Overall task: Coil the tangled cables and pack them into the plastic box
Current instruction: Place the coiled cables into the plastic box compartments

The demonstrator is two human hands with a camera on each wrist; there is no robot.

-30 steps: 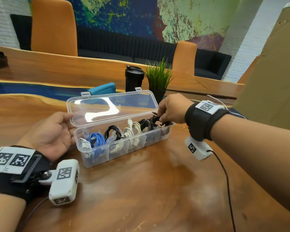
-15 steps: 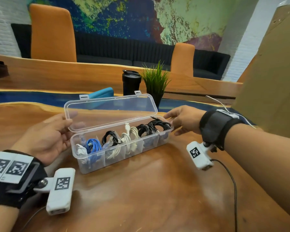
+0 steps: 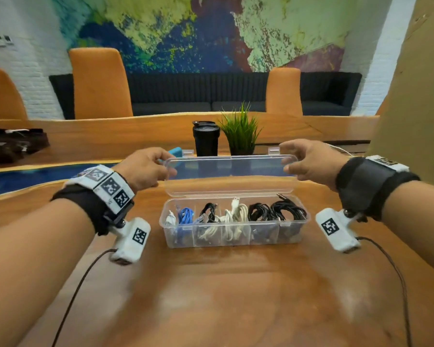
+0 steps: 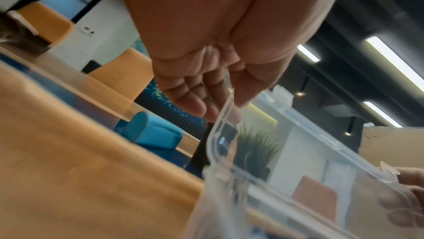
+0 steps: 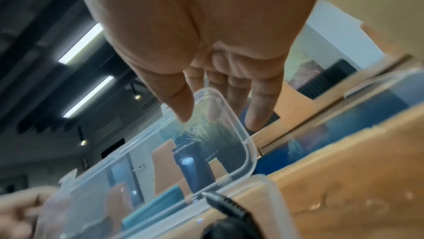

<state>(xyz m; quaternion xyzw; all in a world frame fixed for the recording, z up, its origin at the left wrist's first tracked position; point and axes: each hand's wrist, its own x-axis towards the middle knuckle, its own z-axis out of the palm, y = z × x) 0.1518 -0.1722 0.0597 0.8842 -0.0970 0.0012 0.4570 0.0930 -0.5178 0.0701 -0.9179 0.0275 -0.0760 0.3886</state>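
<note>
The clear plastic box stands on the wooden table with its lid raised upright behind it. Its compartments hold coiled cables: a blue one, white ones and black ones. My left hand pinches the lid's upper left corner. In the left wrist view the thumb and fingers of that left hand lie on either side of the lid edge. My right hand holds the upper right corner. The right wrist view shows my right hand with its thumb in front of the lid and fingers behind.
Behind the box stand a black tumbler, a small potted plant and a teal case. A cardboard sheet rises at the right. A dark bag lies far left. Bare table stretches in front of the box.
My right hand left the black cable in the right compartment and rose to the lid's right corner. My left hand moved from the box's left end up to the lid's left corner.
</note>
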